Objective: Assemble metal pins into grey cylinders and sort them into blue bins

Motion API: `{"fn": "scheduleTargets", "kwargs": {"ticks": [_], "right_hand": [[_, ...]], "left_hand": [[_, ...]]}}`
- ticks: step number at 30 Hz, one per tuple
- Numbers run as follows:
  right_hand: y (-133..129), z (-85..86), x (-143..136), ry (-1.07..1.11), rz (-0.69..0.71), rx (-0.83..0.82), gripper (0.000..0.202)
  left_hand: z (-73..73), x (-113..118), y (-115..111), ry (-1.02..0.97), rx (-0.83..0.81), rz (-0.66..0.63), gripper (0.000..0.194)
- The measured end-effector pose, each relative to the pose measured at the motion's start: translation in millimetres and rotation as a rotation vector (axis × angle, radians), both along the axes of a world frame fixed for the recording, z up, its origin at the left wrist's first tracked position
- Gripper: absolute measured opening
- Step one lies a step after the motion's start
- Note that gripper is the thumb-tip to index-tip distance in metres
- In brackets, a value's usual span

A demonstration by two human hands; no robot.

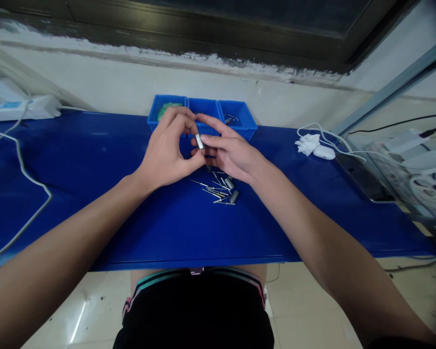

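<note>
Above the blue table, my left hand (169, 148) pinches a small silver metal cylinder (199, 141) between its thumb and forefinger. My right hand (229, 151) meets it from the other side, with its thumb against the cylinder and its fingers partly hidden behind. Just below the hands lies a loose pile of blind rivets (218, 190) with thin stems. Short metal cylinders (234, 197) like the held one rest beside the rivets. Part of the pile is covered by my right hand.
Three joined blue bins (245, 123) stand against the wall; one holds green material (167, 109), another small metal parts. A power strip (25, 109) and white cable are on the left. Crumpled tissue (307, 144), a white earphone case (324, 152) and a dark phone-like slab (366, 178) lie right.
</note>
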State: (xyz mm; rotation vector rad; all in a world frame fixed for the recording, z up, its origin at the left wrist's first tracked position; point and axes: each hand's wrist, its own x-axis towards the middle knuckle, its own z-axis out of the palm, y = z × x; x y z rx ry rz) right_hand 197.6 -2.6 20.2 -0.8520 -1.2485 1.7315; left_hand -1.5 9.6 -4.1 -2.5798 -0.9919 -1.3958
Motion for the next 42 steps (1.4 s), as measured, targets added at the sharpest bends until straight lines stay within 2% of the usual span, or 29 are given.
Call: {"fn": "scheduleTargets", "kwargs": {"ticks": [6,16,21,26,32,36,42], "right_hand": [[-1.1,1.8,-0.5,0.003,0.004,-0.027,0.065],[-0.6,-2.0,-0.4,0.006,0.043,-0.013,0.057],[-2.4,-1.5,-1.9,-0.038,0.042,0.012,0.065],[-1.2,-3.3,-1.7,-0.021,0.051,0.002,0.058],[-3.1,-2.2,-1.7,-0.037,0.077,0.043,0.067],[-4.0,-1.8,-2.9,-0.046,0.088,0.011,0.063],[-4.0,-5.0,-4.6,-0.062,0.065,0.084,0.056]], "left_hand": [[-1.2,-1.7,1.8,-0.023,-0.040,-0.029,0.034],[-1.0,0.7,3.2,-0.048,0.029,-0.057,0.035],[-1.5,2.3,0.8,-0.040,0.001,-0.048,0.032],[0.7,1.4,-1.8,-0.024,-0.039,-0.046,0.034],[-1.2,-0.9,2.0,-0.021,-0.046,-0.071,0.036],[-2.1,0.2,1.1,-0.035,-0.049,-0.076,0.036],[-2.5,1.3,1.0,-0.045,-0.022,-0.093,0.035]]}}
